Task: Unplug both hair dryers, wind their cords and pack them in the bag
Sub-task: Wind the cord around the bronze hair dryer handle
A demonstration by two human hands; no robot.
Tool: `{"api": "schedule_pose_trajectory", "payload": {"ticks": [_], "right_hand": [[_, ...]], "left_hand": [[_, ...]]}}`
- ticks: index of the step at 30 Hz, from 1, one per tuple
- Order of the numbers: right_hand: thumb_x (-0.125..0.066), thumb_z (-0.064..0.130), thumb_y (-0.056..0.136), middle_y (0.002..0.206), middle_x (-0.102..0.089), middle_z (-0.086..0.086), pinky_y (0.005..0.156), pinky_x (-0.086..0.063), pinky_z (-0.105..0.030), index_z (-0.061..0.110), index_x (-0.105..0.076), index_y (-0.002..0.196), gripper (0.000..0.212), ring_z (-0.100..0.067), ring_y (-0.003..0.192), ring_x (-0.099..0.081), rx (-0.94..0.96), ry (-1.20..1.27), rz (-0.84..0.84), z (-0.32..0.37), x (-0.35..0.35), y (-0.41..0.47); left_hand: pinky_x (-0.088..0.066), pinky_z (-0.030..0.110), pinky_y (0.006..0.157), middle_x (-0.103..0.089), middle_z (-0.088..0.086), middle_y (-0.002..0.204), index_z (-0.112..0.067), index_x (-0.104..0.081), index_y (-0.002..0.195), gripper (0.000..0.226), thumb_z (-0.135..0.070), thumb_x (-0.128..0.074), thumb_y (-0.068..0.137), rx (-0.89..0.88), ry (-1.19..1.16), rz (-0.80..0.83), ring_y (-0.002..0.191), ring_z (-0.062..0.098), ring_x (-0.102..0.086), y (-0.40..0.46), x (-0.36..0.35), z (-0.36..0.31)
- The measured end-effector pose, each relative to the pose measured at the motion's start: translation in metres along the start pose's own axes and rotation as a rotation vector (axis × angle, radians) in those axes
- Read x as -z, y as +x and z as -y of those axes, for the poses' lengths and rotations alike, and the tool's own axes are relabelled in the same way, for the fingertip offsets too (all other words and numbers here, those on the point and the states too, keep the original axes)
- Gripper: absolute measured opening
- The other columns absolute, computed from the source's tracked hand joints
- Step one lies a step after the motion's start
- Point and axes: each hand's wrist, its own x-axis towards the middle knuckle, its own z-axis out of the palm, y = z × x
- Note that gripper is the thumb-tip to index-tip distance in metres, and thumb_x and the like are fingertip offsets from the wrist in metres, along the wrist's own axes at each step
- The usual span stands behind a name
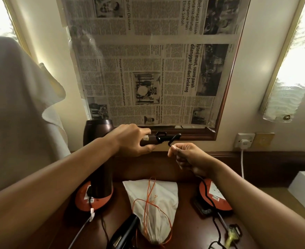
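Dryer in hand: dark brown hair dryer (97,159), glossy, held up over the desk. Barrel points down toward the left orange disc, handle sticks out to the right with a small white-and-orange label showing near the fingers.
Left hand: left hand (133,139) wraps round the handle, fingers curled on it, proper grip.
Strain relief: black ribbed piece with a hanging loop (161,136) at the handle's end, just past the left hand's fingertips.
Right hand: right hand (186,158) is curled, thumb and forefinger pinching the black cord (173,140) right where it bends out of the handle.
Cord run: it comes out under the right wrist, crosses the right orange disc and snakes down the desk to a plug (233,231) that's blurry, yellowish, lying loose near the bottom right.
Second dryer: black hair dryer (125,232) lying on the desk at the bottom edge, only partly in frame, touching the bag's left side.
Bag: white cloth drawstring bag (153,200) lying flat mid-desk between the two discs, orange drawstring (149,203) looped loosely over it.
Discs: two orange round things (215,196) with labels, can't tell what they are.
Desk: dark wooden desk (180,229).
Wall: newspaper (148,60) taped over a framed mirror, wall socket (244,140) at the right with a white plug in it.
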Motion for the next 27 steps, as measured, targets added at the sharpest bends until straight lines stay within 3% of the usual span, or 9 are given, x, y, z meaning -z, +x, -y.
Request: {"api": "schedule_pose_trajectory", "payload": {"ticks": [6, 9, 13, 17, 21, 27], "right_hand": [[-0.046, 0.010, 0.098, 0.050, -0.041, 0.003, 0.042, -0.029, -0.022, 0.008, -0.066, 0.091, 0.022, -0.010, 0.042, -0.035, -0.018, -0.198, -0.035, 0.020, 0.019, 0.008], [-0.054, 0.011, 0.095, 0.048, -0.044, 0.002, 0.040, -0.031, -0.021, 0.009, -0.068, 0.091, 0.015, -0.009, 0.040, -0.037, 0.024, -0.388, -0.081, 0.040, 0.025, 0.009], [-0.063, 0.018, 0.091, 0.066, -0.062, -0.010, 0.045, -0.037, -0.021, 0.014, -0.072, 0.089, 0.010, -0.015, 0.051, -0.045, 0.098, -0.609, -0.184, 0.065, 0.026, 0.008], [-0.066, 0.019, 0.088, 0.083, -0.071, -0.003, 0.071, -0.050, -0.024, 0.015, -0.074, 0.089, 0.009, -0.014, 0.077, -0.064, 0.218, -0.795, -0.285, 0.078, 0.025, 0.007], [-0.067, 0.020, 0.087, 0.081, -0.069, 0.000, 0.067, -0.047, -0.019, 0.014, -0.073, 0.087, 0.008, -0.012, 0.077, -0.063, 0.308, -0.866, -0.391, 0.083, 0.022, 0.004], [-0.065, 0.017, 0.088, 0.078, -0.067, -0.002, 0.065, -0.051, -0.027, 0.010, -0.070, 0.087, 0.009, -0.013, 0.071, -0.061, 0.383, -0.845, -0.487, 0.082, 0.001, -0.011]], "left_hand": [[-0.051, 0.032, 0.070, -0.066, -0.002, 0.084, -0.021, -0.056, 0.125, 0.053, -0.057, -0.053, 0.087, -0.006, -0.012, 0.080, 0.074, 0.016, -0.061, -0.002, -0.002, -0.003], [-0.044, 0.028, 0.063, -0.053, -0.012, 0.068, -0.021, -0.059, 0.117, 0.048, -0.057, -0.055, 0.086, -0.012, -0.002, 0.115, 0.066, 0.012, -0.054, 0.001, -0.004, -0.005], [-0.037, 0.025, 0.060, -0.052, -0.010, 0.074, -0.023, -0.058, 0.118, 0.049, -0.060, -0.053, 0.086, -0.007, 0.055, 0.133, 0.070, 0.012, -0.052, 0.009, -0.004, -0.009], [-0.034, 0.023, 0.055, -0.053, -0.010, 0.074, -0.027, -0.058, 0.104, 0.038, -0.060, -0.052, 0.087, 0.031, 0.071, 0.129, 0.064, 0.007, -0.047, 0.014, -0.004, -0.011], [-0.037, 0.028, 0.059, -0.049, -0.011, 0.071, -0.031, -0.052, 0.091, 0.032, -0.062, -0.051, 0.087, 0.102, 0.062, 0.127, 0.063, 0.006, -0.046, 0.016, -0.007, -0.011], [-0.045, 0.032, 0.071, -0.064, 0.002, 0.102, -0.019, -0.058, 0.121, 0.061, -0.067, -0.043, 0.088, 0.168, 0.151, 0.070, 0.090, 0.020, -0.060, 0.022, -0.008, -0.006]]}}
